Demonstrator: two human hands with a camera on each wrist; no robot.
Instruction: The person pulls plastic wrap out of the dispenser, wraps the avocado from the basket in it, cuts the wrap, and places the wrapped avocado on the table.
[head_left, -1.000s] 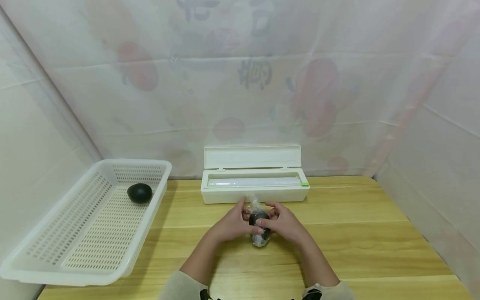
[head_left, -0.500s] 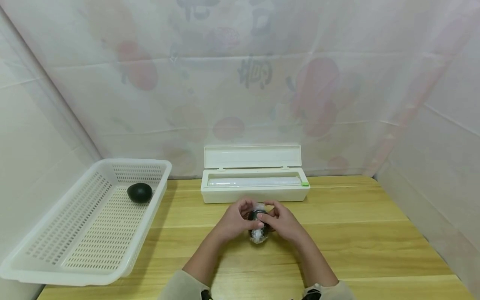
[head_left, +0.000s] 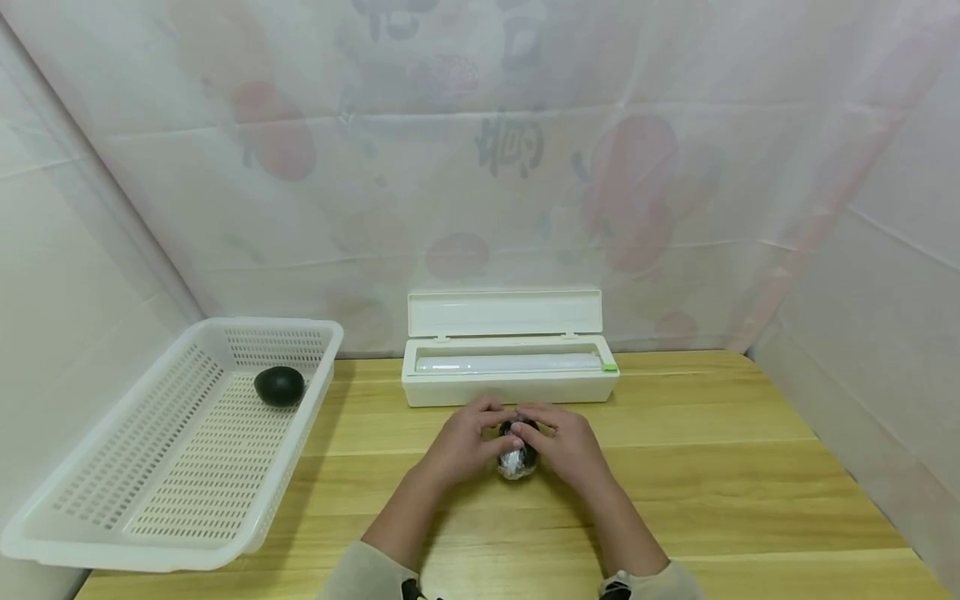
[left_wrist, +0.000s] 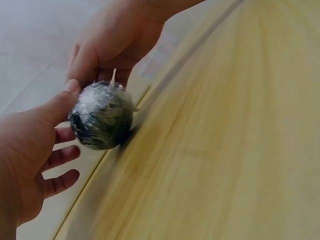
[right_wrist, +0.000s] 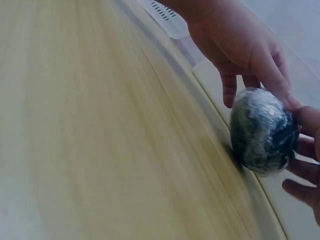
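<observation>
A dark green avocado [head_left: 516, 461] is wrapped in shiny, wrinkled cling film just above the tabletop, between the two hands. My left hand [head_left: 461, 442] holds it from the left, thumb lying across its top. From the right, my right hand [head_left: 568, 446] grips it, with its thumb [left_wrist: 73, 86] close to the other one. Up close in the right wrist view, the film [right_wrist: 262, 127] clings around the dark skin. Fingers hide the far end of the fruit. Behind the hands stands a white cling film box [head_left: 510, 390] with its lid raised and a roll [head_left: 510, 364] inside.
To the left, a white perforated plastic basket [head_left: 258, 475] holds one unwrapped avocado [head_left: 279, 387]. The wooden table [head_left: 750, 467] meets pale printed curtains [head_left: 465, 192] at the back and sides. A green piece [head_left: 609, 368] sits at the box's right end.
The loose film that stuck out beyond the avocado's far end is no longer visible there. The fingertips of both hands have drawn closer together over it, and the bundle looks rounder.
</observation>
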